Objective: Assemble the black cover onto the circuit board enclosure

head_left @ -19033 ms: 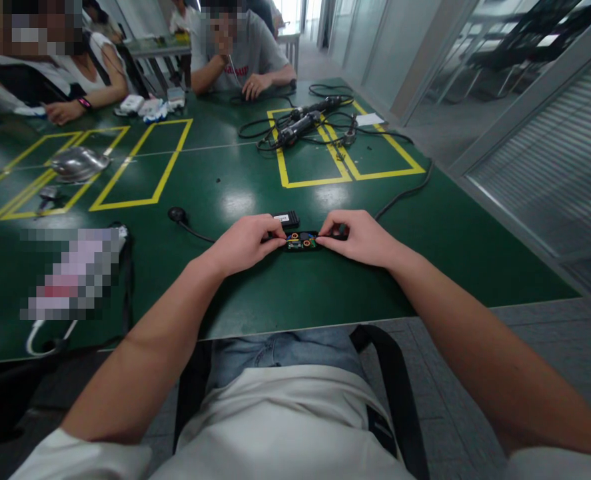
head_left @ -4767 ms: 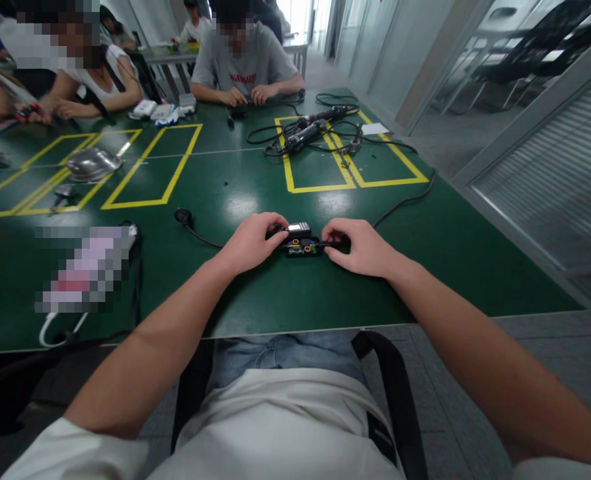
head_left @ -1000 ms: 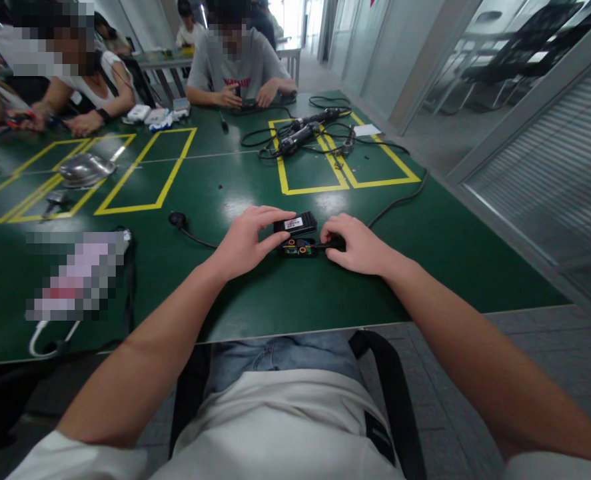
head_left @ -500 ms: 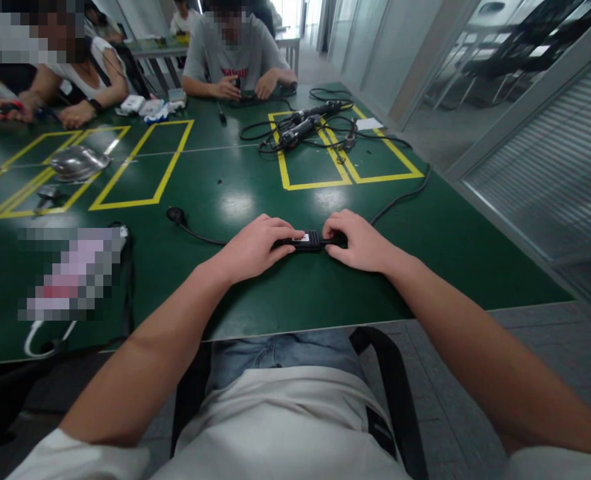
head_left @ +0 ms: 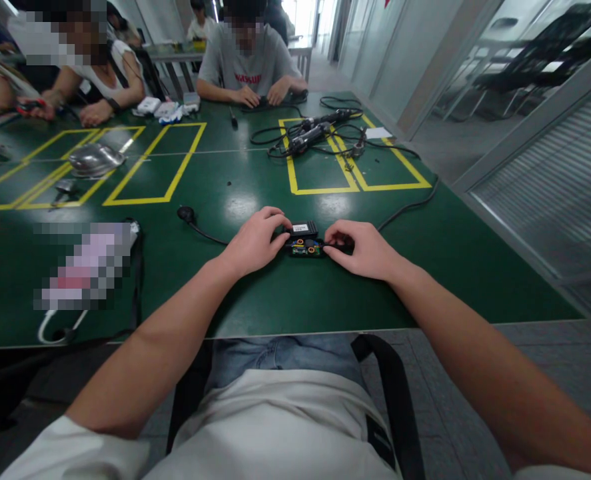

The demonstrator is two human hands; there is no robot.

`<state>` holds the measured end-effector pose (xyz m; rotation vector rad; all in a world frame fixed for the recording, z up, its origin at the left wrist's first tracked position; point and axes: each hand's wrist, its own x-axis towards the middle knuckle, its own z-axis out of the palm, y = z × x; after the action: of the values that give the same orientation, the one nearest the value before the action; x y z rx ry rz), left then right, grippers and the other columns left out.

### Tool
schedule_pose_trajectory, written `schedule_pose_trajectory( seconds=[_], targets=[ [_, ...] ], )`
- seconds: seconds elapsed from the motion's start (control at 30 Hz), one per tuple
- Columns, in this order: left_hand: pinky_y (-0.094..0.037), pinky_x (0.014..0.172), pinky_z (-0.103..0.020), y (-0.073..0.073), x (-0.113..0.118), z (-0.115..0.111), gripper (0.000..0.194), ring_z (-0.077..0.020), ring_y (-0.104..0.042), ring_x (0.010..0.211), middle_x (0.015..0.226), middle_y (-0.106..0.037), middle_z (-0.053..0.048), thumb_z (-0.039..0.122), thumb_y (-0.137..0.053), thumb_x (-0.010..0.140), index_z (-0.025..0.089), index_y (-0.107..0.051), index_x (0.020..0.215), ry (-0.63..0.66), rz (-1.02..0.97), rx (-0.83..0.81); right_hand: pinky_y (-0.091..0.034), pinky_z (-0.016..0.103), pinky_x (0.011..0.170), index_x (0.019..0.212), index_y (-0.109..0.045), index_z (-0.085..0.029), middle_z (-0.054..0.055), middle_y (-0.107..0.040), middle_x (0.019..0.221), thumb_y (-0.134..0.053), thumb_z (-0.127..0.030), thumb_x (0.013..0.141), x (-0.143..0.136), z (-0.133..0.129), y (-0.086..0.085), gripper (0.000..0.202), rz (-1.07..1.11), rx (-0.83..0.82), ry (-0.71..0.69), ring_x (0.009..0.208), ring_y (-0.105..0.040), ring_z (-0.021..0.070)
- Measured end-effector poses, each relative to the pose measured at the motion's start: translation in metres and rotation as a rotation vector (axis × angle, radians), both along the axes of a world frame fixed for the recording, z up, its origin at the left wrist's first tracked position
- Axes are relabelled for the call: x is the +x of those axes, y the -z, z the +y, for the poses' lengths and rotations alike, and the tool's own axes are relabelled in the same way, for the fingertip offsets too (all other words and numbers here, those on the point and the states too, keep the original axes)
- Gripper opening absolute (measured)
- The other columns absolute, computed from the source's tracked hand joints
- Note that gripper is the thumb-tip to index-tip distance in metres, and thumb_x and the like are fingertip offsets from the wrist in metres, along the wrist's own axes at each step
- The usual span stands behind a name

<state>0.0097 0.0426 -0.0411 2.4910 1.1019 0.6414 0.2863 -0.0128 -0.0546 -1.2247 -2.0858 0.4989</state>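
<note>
A black power adapter stands open on the green table in front of me. Its labelled top cover is lifted off and lies just behind the lower case, which bares a circuit board with copper-coloured coils. My left hand pinches the cover's left end between thumb and fingers. At the right end of the case, my right hand is closed around the black cable, fingertips against the case. From the left side a cord runs out to a black plug.
Power screwdrivers with tangled cables lie at the back right, over yellow tape outlines. A shiny metal shell sits at the left. Nearer is a blurred-out phone-like object. Several people work across the table.
The adapter's cover has come off the lower case and moved back, exposing the circuit board. My left fingers have shifted from the adapter's top to the cover's edge.
</note>
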Motion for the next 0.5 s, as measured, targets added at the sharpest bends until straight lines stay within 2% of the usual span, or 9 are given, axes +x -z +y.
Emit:
schedule_pose_trajectory(
  seconds=[0.07,0.17,0.23,0.5],
  targets=[
    [-0.059,0.109,-0.045,-0.004,-0.003,-0.002,0.016,-0.0271,-0.072,0.116,0.131,-0.071,-0.012,0.027,-0.071,0.101,0.02,-0.078,0.113,0.036,0.023,0.007,-0.05,0.036,0.07,0.085,-0.069,-0.025,0.004,-0.074,0.082,-0.072,-0.031,0.087,-0.001,0.0,-0.001,0.007,0.004,-0.001,-0.003,0.071,-0.063,0.0217],
    [-0.058,0.089,-0.039,-0.01,-0.006,-0.003,0.01,-0.0227,-0.072,0.091,0.102,-0.074,-0.005,0.028,-0.073,0.1,0.019,-0.075,0.104,0.117,0.086,-0.077,-0.049,0.036,0.069,0.084,-0.071,-0.025,0.004,-0.074,0.081,-0.072,-0.031,0.088,-0.002,0.001,-0.001,0.008,-0.002,-0.02,0.004,0.07,-0.063,0.0213],
    [-0.054,0.082,-0.035,-0.012,-0.007,-0.003,0.008,-0.0205,-0.069,0.082,0.089,-0.073,-0.002,0.027,-0.072,0.101,0.02,-0.073,0.1,0.142,0.095,-0.121,-0.049,0.036,0.069,0.085,-0.072,-0.025,0.003,-0.075,0.081,-0.073,-0.032,0.088,-0.002,0.001,-0.001,0.008,-0.005,-0.028,0.016,0.07,-0.064,0.0216],
    [-0.049,0.078,-0.032,-0.018,-0.007,-0.004,0.012,-0.018,-0.066,0.08,0.087,-0.072,-0.002,0.028,-0.074,0.1,0.019,-0.077,0.092,0.11,0.02,-0.096,-0.049,0.036,0.071,0.087,-0.075,-0.024,0.005,-0.076,0.084,-0.072,-0.031,0.091,-0.001,-0.001,-0.003,0.009,0.0,0.04,0.016,0.07,-0.064,0.0213]
  ],
)
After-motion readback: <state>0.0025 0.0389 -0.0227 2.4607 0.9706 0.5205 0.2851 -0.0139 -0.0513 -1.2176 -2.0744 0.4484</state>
